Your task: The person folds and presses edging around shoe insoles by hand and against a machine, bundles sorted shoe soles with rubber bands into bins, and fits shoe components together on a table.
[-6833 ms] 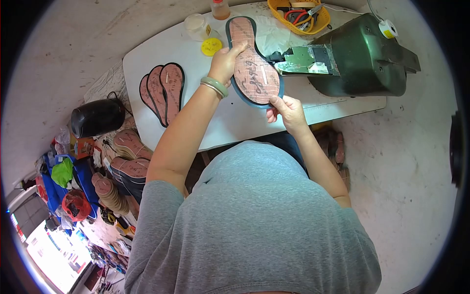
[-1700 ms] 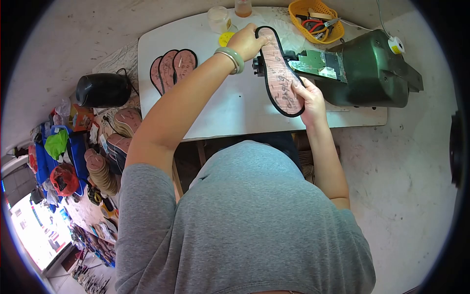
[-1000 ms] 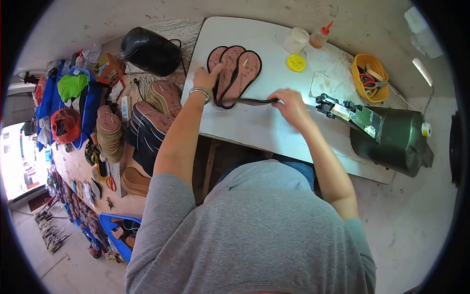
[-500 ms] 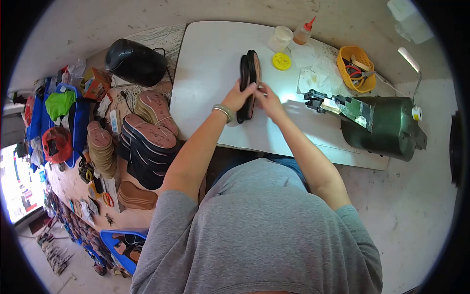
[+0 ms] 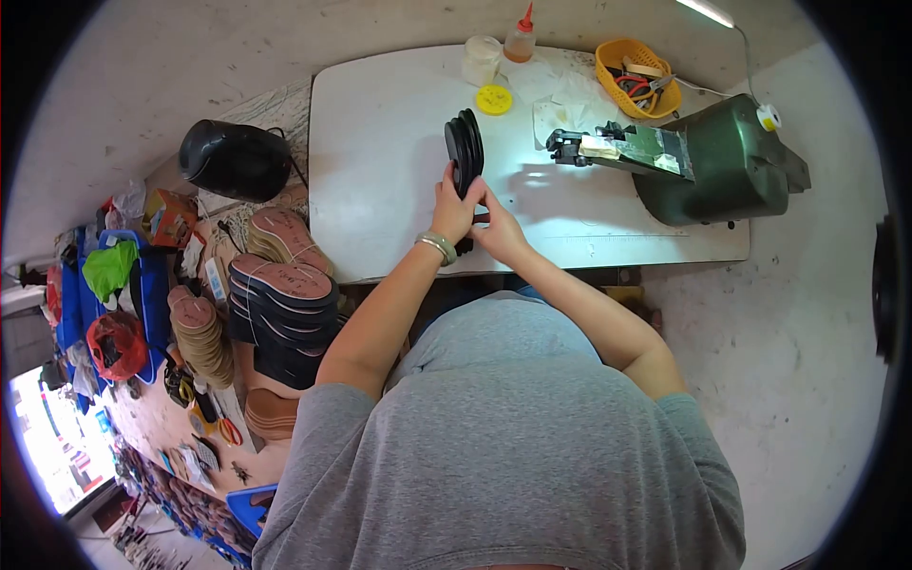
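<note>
A small stack of black shoe soles (image 5: 465, 142) is held on edge above the white table, long side pointing away from me. My left hand (image 5: 454, 211) is closed around the stack from the left, a bangle on its wrist. On the other side, my right hand (image 5: 501, 234) has its fingers bent against the near part of the same soles. Both hands cover the stack's lower middle, and only a bit of the near end shows below them. Beyond the soles lies a yellow lid (image 5: 494, 100).
A green sewing machine (image 5: 717, 166) lies across the right of the white table (image 5: 375, 142). At the back are a clear jar (image 5: 482, 61), a red-tipped bottle (image 5: 520, 40) and a yellow tool basket (image 5: 635, 81). Tied sole stacks (image 5: 285, 290) and a black appliance (image 5: 235, 160) stand left.
The soles have been turned more on edge and brought nearer to me, so their pinkish faces no longer show. Both hands came closer to the table's front edge. The view has shifted right.
</note>
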The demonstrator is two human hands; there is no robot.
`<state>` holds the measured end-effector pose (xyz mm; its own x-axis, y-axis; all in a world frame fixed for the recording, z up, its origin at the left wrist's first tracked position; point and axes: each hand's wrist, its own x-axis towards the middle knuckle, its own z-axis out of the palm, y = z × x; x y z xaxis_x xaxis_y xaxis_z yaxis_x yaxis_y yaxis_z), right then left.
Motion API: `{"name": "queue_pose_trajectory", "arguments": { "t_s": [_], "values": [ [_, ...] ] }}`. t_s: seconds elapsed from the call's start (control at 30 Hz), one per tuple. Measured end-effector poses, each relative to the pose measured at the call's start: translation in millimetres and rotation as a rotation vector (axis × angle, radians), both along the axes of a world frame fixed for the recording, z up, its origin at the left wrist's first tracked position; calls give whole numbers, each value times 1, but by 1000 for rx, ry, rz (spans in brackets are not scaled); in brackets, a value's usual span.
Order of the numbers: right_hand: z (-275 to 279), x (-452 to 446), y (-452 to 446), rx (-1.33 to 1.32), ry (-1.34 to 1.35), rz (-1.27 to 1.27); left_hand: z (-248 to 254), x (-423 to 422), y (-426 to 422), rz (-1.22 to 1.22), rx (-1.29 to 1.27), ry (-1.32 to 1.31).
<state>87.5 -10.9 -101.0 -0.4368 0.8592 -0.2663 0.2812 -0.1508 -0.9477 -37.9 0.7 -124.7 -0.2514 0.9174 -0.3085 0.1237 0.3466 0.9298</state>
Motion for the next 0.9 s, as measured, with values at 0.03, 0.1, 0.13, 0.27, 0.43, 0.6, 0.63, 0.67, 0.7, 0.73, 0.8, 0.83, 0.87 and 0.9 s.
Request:
{"name": "queue_pose_trajectory", "arguments": {
  "t_s": [0.03, 0.1, 0.13, 0.27, 0.43, 0.6, 0.63, 0.67, 0.7, 0.73, 0.8, 0.83, 0.87, 0.9],
  "values": [
    [11, 1, -8, 44, -40, -11, 2, 3, -8, 28, 84, -35],
    [19, 3, -18, 98, -82, -21, 12, 5, -20, 58, 179, -73],
    [20, 5, -23, 218, -77, -28, 19, 4, -26, 14, 260, -63],
    [22, 14, -34, 590, -63, -44, 41, 1, -43, -116, 514, -31],
    [18, 18, -48, 359, 23, 8, 18, 4, -74, -213, 475, 20],
    [9, 31, -45, 275, 204, 155, 49, 12, -88, -218, 568, 434],
    [12, 36, -44, 292, 215, 167, 53, 17, -89, -216, 596, 471],
    [15, 43, -43, 308, 227, 178, 58, 22, -91, -214, 624, 507],
    [19, 48, -41, 327, 250, 204, 63, 26, -92, -200, 648, 559],
    [23, 54, -42, 342, 264, 205, 67, 31, -95, -210, 674, 596],
    [34, 63, -46, 276, 275, 198, 72, 37, -99, -224, 647, 613],
    [41, 67, -48, 213, 279, 193, 73, 38, -101, -236, 624, 626],
    [48, 69, -49, 150, 284, 188, 74, 39, -103, -247, 601, 639],
    [54, 72, -49, 87, 289, 183, 74, 39, -105, -259, 578, 651]
  ]
}}
